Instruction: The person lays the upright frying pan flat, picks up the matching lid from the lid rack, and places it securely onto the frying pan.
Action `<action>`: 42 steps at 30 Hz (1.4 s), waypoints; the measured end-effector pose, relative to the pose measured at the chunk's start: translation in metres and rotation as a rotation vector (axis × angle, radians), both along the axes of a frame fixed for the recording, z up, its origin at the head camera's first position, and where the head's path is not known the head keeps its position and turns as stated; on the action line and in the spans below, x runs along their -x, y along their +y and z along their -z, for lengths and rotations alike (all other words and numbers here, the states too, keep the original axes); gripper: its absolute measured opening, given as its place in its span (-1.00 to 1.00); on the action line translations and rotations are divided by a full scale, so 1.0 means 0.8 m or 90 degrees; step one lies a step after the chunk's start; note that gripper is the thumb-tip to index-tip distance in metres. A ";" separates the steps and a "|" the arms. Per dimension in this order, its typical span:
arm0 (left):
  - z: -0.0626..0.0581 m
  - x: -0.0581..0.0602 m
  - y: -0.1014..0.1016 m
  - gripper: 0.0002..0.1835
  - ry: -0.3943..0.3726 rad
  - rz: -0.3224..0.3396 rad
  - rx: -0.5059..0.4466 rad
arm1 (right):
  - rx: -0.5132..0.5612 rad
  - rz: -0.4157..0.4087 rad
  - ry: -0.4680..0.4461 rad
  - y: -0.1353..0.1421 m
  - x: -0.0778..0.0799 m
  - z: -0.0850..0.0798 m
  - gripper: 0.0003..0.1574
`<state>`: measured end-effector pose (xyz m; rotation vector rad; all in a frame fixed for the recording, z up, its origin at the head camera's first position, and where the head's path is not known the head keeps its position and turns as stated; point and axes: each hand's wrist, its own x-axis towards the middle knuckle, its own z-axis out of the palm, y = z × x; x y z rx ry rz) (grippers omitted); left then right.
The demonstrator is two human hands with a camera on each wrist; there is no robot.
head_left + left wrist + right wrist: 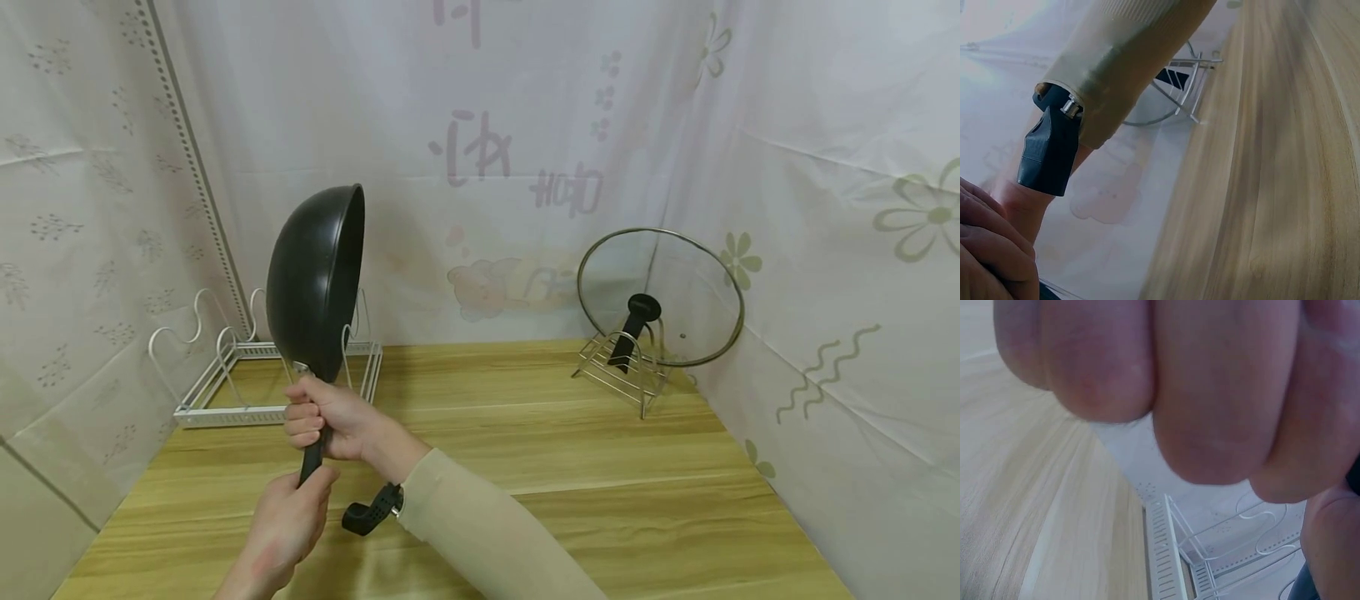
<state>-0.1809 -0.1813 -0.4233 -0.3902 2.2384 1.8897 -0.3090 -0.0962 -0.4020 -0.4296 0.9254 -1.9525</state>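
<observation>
A black wok [307, 275] stands on edge in the head view, its open side turned to the right and its handle pointing down toward me. My right hand [333, 417] grips the handle just below the bowl. Lower down, my left hand [292, 517] holds the handle's end, thumb along it. The wok's bowl overlaps a white wire rack [240, 412] behind it. Curled fingers [1210, 394] of the right hand fill the top of the right wrist view. In the left wrist view, fingers [991, 250] show at the lower left; the handle is mostly hidden there.
A glass lid [697, 292] with a black knob leans in a small metal wire stand [622, 383] at the back right of the wooden table [525, 467]. Patterned curtains [525, 100] enclose the back and sides. A black wrist camera mount [371, 510] sticks out from the right sleeve.
</observation>
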 end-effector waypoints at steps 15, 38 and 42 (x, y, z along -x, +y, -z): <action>-0.006 -0.005 -0.001 -0.43 0.020 -0.005 0.004 | 0.001 -0.005 0.014 0.001 -0.006 -0.013 -0.35; -0.017 -0.011 0.001 -0.43 0.054 -0.017 0.039 | 0.012 -0.015 0.051 0.004 -0.016 -0.038 -0.33; -0.020 -0.012 0.001 -0.42 0.060 -0.018 0.035 | 0.012 -0.015 0.062 0.004 -0.017 -0.042 -0.33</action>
